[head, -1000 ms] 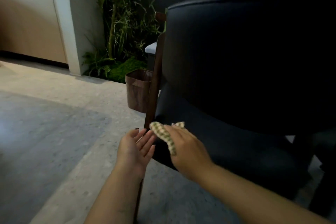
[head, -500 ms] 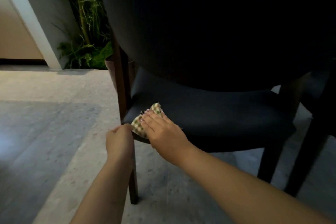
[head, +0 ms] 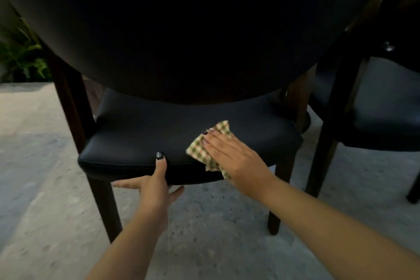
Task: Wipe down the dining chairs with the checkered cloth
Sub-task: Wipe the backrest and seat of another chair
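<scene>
A dark dining chair [head: 136,134] with a black padded seat and brown wooden legs fills the view, seen from behind its broad backrest. The green-and-cream checkered cloth [head: 200,145] lies on the right part of the seat. My right hand [head: 234,154] lies flat on the cloth with straight fingers, pressing it to the seat. My left hand [head: 156,186] grasps the seat's near edge: the thumb lies on top of the cushion and the fingers reach beneath it.
A second dark chair [head: 375,107] stands close on the right, its legs near the first chair's right legs. Green plants [head: 20,59] grow at the far left. Speckled grey floor [head: 41,177] spreads to the left and below.
My right hand slid the cloth from the seat's left corner to its right side. My left hand left the chair leg and took the seat's near edge. The view moved closer.
</scene>
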### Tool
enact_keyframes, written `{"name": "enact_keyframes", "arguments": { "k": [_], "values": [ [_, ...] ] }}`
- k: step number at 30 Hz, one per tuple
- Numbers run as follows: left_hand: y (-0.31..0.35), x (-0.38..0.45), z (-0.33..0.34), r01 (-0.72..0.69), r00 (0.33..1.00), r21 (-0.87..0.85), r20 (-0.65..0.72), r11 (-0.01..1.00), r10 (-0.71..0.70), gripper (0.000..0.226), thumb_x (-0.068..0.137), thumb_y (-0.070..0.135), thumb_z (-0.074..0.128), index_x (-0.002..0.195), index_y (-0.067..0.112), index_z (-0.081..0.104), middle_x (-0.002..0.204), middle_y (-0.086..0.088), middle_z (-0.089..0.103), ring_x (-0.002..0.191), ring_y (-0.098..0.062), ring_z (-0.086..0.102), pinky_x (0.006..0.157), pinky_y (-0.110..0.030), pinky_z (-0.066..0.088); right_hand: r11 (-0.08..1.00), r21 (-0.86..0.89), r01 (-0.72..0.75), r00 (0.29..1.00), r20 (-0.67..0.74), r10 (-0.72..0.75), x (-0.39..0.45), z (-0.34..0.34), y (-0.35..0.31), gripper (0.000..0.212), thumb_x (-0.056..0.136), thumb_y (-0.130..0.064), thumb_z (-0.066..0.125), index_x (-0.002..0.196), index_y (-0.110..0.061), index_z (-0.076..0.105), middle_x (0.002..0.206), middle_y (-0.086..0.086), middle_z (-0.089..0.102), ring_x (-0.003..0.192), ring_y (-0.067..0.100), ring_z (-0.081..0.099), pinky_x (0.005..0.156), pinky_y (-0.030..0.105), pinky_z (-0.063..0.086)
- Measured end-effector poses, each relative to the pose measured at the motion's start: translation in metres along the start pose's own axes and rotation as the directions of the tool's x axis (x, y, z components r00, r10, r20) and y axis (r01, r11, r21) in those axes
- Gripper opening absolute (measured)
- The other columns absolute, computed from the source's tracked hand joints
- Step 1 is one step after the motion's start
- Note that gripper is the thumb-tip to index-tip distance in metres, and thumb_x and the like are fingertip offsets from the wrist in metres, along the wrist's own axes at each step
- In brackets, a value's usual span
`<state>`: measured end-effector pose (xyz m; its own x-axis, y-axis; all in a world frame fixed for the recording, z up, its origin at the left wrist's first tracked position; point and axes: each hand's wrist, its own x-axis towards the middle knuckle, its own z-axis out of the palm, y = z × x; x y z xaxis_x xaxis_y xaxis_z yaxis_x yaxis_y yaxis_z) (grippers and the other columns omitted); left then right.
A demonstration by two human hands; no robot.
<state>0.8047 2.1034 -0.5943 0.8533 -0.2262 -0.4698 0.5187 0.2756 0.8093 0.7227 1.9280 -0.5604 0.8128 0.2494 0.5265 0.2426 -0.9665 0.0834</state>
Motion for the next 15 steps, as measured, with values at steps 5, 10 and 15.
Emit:
{"name": "enact_keyframes", "arguments": {
  "k": [5, 10, 15],
  "values": [
    [0.004, -0.004, -0.004, -0.029, 0.998, 0.030, 0.057, 0.999, 0.027, 0.060, 0.097, 0.040, 0.053, 0.148, 0.030, 0.022, 0.123, -0.009, 0.060, 0.102, -0.025, 0.065, 0.080, -0.045, 0.057, 0.993, -0.069, -0.097, 0.995, 0.030, 0.099, -0.034, -0.016, 0.036, 0.050, 0.081, 0.008, 0.052, 0.131, 0.005, 0.052, 0.139, 0.020, 0.049, 0.132, 0.034, 0.044, 0.105, 0.053, 0.040],
    [0.003, -0.003, -0.006, -0.030, 0.996, 0.020, 0.079, 0.999, 0.029, 0.068, 0.096, 0.039, 0.055, 0.151, 0.025, 0.017, 0.120, -0.007, 0.059, 0.100, -0.022, 0.065, 0.079, -0.039, 0.056, 0.954, -0.085, -0.289, 0.957, -0.031, 0.287, -0.066, -0.031, 0.066, 0.051, 0.081, 0.008, 0.045, 0.131, 0.006, 0.051, 0.138, 0.023, 0.049, 0.131, 0.038, 0.042, 0.108, 0.058, 0.033],
    [0.004, -0.002, -0.007, -0.024, 0.995, 0.012, 0.097, 1.000, 0.023, 0.063, 0.097, 0.037, 0.055, 0.148, 0.020, 0.023, 0.110, -0.005, 0.060, 0.098, -0.022, 0.065, 0.078, -0.039, 0.055, 0.263, 0.309, -0.914, 0.215, -0.180, 0.960, -0.072, -0.024, 0.085, 0.047, 0.093, -0.001, 0.050, 0.138, -0.015, 0.049, 0.140, 0.009, 0.051, 0.132, 0.027, 0.044, 0.113, 0.044, 0.033]
  ]
}}
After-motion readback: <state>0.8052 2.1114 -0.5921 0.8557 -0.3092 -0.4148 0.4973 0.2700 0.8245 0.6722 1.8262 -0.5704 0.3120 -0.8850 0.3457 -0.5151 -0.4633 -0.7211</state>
